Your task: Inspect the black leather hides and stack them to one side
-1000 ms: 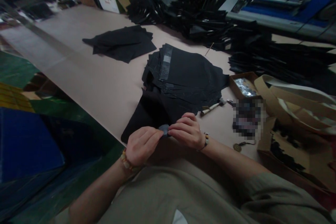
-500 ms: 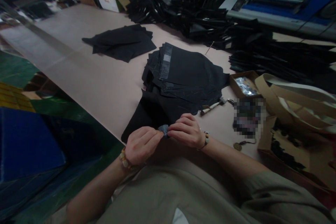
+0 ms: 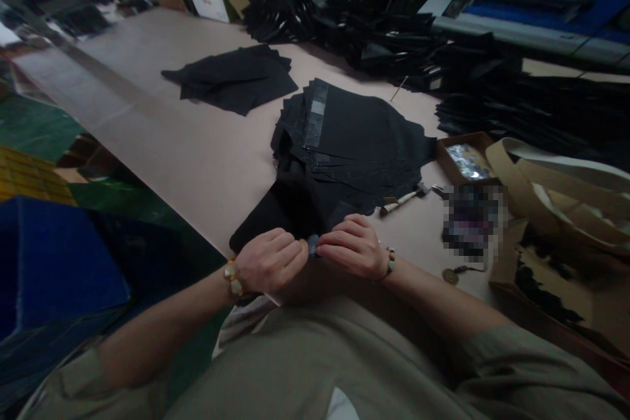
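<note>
My left hand (image 3: 270,262) and my right hand (image 3: 352,246) meet at the near edge of the table, and together they pinch a small grey-blue piece (image 3: 312,244) between thumbs and fingertips. Just behind my hands lies a black fabric piece (image 3: 280,210). Beyond it sits a stack of black sheets (image 3: 352,141) with a grey strip on top. Both wrists wear bead bracelets.
A small hammer (image 3: 401,199) lies right of the stack. A brown box of shiny parts (image 3: 465,161) and rolls of tan webbing (image 3: 551,184) stand at right. Another black fabric pile (image 3: 233,79) lies farther back. More black stock and a blue machine (image 3: 541,6) line the far side.
My left hand has curled tighter and shifted slightly right against my right hand; the grey-blue piece is now mostly hidden between the fingertips. The camera view has moved a little.
</note>
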`<state>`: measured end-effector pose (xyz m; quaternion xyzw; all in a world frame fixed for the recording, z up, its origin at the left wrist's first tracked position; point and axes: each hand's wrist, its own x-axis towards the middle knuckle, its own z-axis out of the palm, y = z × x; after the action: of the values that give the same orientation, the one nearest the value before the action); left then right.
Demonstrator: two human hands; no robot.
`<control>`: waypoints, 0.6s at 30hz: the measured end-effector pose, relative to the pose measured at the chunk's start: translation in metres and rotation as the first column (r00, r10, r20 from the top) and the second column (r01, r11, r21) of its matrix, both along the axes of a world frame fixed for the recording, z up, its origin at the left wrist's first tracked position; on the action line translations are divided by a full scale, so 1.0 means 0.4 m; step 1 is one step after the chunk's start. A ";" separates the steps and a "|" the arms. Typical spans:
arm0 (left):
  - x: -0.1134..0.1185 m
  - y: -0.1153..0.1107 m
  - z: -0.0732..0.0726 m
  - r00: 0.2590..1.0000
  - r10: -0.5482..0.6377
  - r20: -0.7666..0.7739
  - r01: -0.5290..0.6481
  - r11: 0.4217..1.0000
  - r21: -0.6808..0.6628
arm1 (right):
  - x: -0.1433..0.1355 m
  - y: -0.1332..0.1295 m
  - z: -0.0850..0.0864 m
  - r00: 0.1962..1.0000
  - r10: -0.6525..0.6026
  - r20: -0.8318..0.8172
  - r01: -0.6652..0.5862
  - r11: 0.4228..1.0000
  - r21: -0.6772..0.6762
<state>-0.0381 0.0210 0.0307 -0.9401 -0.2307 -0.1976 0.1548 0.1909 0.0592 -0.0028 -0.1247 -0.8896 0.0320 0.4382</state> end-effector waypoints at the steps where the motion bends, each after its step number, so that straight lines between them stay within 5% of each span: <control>1: -0.001 0.003 0.003 1.000 -0.021 -0.006 0.021 1.000 0.010 | 0.000 0.000 0.000 1.000 0.012 -0.003 -0.012 1.000 0.004; 11: 0.007 0.009 0.025 0.987 -0.156 -0.034 0.156 0.988 -0.011 | 0.003 0.004 0.010 0.994 0.090 0.069 -0.092 0.996 0.021; 18: -0.011 -0.004 -0.004 0.996 0.030 0.088 -0.023 0.997 -0.080 | 0.001 0.000 -0.008 0.995 0.063 0.076 -0.061 0.998 -0.030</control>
<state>-0.0423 0.0194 0.0291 -0.9325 -0.2577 -0.2281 0.1096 0.1912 0.0592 -0.0061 -0.1042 -0.9088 0.0530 0.4006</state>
